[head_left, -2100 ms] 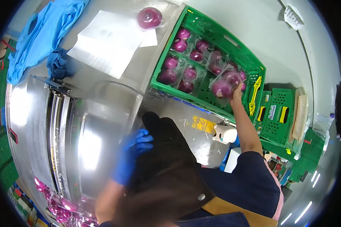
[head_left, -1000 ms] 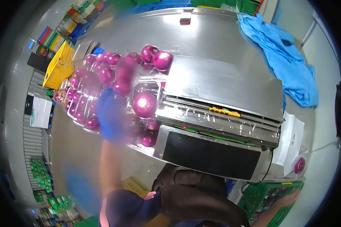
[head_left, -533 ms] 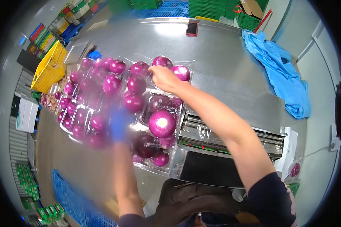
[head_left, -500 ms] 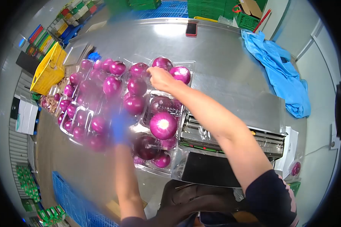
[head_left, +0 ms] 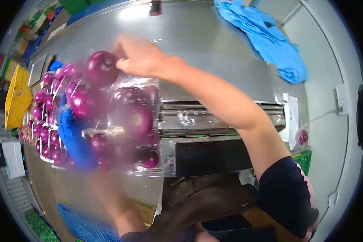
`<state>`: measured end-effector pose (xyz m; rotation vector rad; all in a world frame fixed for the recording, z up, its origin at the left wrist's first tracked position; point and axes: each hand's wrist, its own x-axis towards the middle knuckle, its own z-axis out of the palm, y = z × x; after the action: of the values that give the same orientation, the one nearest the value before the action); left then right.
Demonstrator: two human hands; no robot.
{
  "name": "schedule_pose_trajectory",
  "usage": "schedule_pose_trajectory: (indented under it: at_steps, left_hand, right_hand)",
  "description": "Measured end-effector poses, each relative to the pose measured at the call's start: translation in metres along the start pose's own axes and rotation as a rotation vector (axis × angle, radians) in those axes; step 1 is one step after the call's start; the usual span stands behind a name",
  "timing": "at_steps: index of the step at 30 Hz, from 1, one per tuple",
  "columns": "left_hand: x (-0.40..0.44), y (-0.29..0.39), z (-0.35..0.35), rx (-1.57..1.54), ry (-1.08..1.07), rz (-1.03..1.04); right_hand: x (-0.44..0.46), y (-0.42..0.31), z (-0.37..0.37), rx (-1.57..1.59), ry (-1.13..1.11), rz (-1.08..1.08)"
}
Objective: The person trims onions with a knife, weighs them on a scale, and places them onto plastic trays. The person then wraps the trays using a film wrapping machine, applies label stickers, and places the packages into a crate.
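My bare right hand (head_left: 139,58) is at the upper middle, its thumb and fingers closed against the right side of a large red onion (head_left: 102,69). My left hand (head_left: 77,139), in a blue glove, has its fingers bent round the left side of another red onion (head_left: 84,103) just below. Both onions look raised above the others and are blurred. Whether clear plastic lies between them and my fingers I cannot tell. Beneath and to the right, a clear plastic tray (head_left: 125,82) and several more red onions (head_left: 139,121) lie on the metal table.
Several packed onions (head_left: 40,97) stand at the left, beside a yellow crate (head_left: 18,97). At the right are a roller wrapping machine (head_left: 222,117) with a black plate (head_left: 213,157) and a light-blue garment (head_left: 266,40). A phone (head_left: 155,8) lies at the back.
The view has shifted to the right. My right hand has moved left with an onion against it. My left hand has come up beside another onion. Two onions at the table's back right have gone from there.
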<state>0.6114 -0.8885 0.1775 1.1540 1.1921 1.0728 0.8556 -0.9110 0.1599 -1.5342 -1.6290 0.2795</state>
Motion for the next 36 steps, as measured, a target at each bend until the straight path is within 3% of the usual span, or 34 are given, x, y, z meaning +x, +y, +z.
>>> schedule_pose_trajectory:
  at_steps: [1, 3, 4, 6, 8, 11, 12, 13, 15, 18, 21, 22, 25, 26, 29, 31, 33, 34, 36]
  left_hand:
    - [0.006, -0.001, 0.01, -0.06, -0.206, 0.133]
    - [0.003, -0.018, 0.058, 0.04, -0.325, 0.203]
    - [0.008, -0.042, 0.08, 0.306, -0.446, 0.558]
    - [-0.012, -0.055, 0.134, 0.335, -0.632, 0.395]
    - [-0.03, -0.064, 0.19, 0.182, -0.731, -0.058]
    - [-0.048, -0.1, 0.23, 0.427, -0.822, 0.049]
    - [-0.055, -0.097, 0.233, 0.517, -0.848, 0.0]
    - [-0.052, -0.103, 0.235, 0.436, -0.853, -0.036]
    - [-0.059, -0.098, 0.222, 0.42, -0.963, 0.213]
    - [-0.055, -0.097, 0.168, 0.655, -0.999, 0.555]
    - [-0.056, -0.078, 0.131, 1.147, -0.961, 1.219]
    - [-0.058, -0.072, 0.126, 1.354, -0.952, 1.441]
    - [-0.085, -0.064, 0.149, 1.278, -1.037, 1.516]
    - [-0.083, -0.075, 0.151, 1.253, -1.078, 1.538]
    - [-0.1, -0.06, 0.111, 1.261, -1.216, 1.283]
    - [-0.111, -0.061, 0.068, 0.794, -1.129, 0.707]
    - [-0.133, -0.019, 0.062, 0.47, -0.959, 0.4]
    - [-0.128, 0.002, 0.071, 0.574, -0.85, 0.64]
    - [-0.082, 0.013, 0.104, 0.477, -0.634, 0.705]
  right_hand:
    - [-0.019, 0.006, -0.022, 0.066, -0.002, 0.115]
    - [-0.068, 0.014, -0.071, 0.162, 0.017, 0.352]
    - [-0.095, 0.015, -0.096, 0.191, 0.038, 0.475]
    - [-0.147, 0.029, -0.134, 0.184, 0.131, 0.62]
    - [-0.188, 0.053, -0.159, 0.077, 0.151, 0.831]
    - [-0.236, 0.057, -0.175, 0.099, 0.228, 0.978]
    - [-0.249, 0.056, -0.175, 0.198, 0.288, 0.997]
    - [-0.257, 0.051, -0.18, 0.286, 0.259, 0.986]
    - [-0.271, 0.05, -0.184, 0.364, 0.237, 0.936]
    - [-0.309, 0.047, -0.223, 0.408, 0.117, 0.837]
    - [-0.356, 0.059, -0.264, -0.656, -0.298, 0.274]
    - [-0.357, 0.058, -0.262, -0.733, -0.451, 0.29]
    - [-0.352, 0.073, -0.239, -0.669, -0.484, -0.041]
    - [-0.346, 0.068, -0.235, -0.602, -0.482, 0.016]
    - [-0.393, 0.077, -0.225, -0.222, -0.16, -0.066]
    - [-0.388, -0.001, -0.254, 0.161, -0.264, 0.534]
    - [-0.376, -0.024, -0.28, 0.079, -0.147, 0.332]
    - [-0.361, -0.022, -0.286, 0.134, 0.071, 0.173]
    - [-0.315, -0.01, -0.294, -0.008, 0.458, 0.047]
